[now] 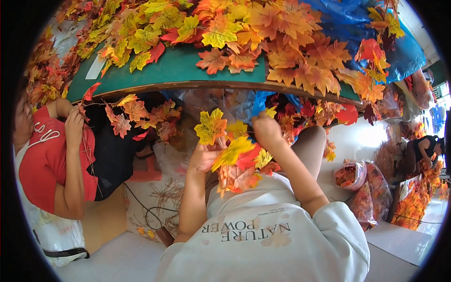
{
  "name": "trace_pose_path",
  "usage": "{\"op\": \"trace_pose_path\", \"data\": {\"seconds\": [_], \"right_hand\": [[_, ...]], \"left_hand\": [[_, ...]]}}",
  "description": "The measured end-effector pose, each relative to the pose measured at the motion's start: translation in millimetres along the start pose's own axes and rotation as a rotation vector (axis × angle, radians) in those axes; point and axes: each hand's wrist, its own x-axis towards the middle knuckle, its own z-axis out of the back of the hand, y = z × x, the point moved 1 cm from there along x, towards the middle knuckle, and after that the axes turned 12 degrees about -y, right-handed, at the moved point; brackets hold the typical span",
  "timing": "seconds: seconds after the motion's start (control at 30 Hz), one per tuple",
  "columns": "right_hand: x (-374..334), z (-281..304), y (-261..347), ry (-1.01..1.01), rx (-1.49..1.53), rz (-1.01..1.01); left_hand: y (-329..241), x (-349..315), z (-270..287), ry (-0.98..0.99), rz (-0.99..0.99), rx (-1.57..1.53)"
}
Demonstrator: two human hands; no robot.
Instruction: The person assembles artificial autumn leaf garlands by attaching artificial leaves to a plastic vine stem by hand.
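Observation:
Over my lap, my left hand (203,159) is closed around the lower part of a bunch of artificial maple leaves (233,155). Yellow, orange and red leaves fan out from it toward the right, and a yellow-orange leaf (210,126) stands up above the fingers. My right hand (267,131) is closed in a fist just right of the bunch and a little farther off. A yellow leaf tip (271,112) shows at the fist's far side. What the right fingers grip is hidden from this view.
A green-topped table (174,70) ahead bears heaps of artificial leaves (282,37) and blue plastic (345,19). At left, a person in a red top (61,160) handles a leaf branch (134,110). Clear bags of leaves (364,188) stand on the right; another person (423,150) is beyond.

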Motion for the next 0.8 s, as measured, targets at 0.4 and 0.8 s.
{"op": "trace_pose_path", "data": {"seconds": [0.4,0.8], "right_hand": [[247.1,239.4,19.6,-1.085,0.522,0.422],[189.8,85.1,3.1,-0.329,-0.121,0.489]], "left_hand": [[1.6,4.9,-14.2,0.087,0.090,-0.049],[-3.0,3.3,-28.3,-0.105,-0.028,0.075]]}}
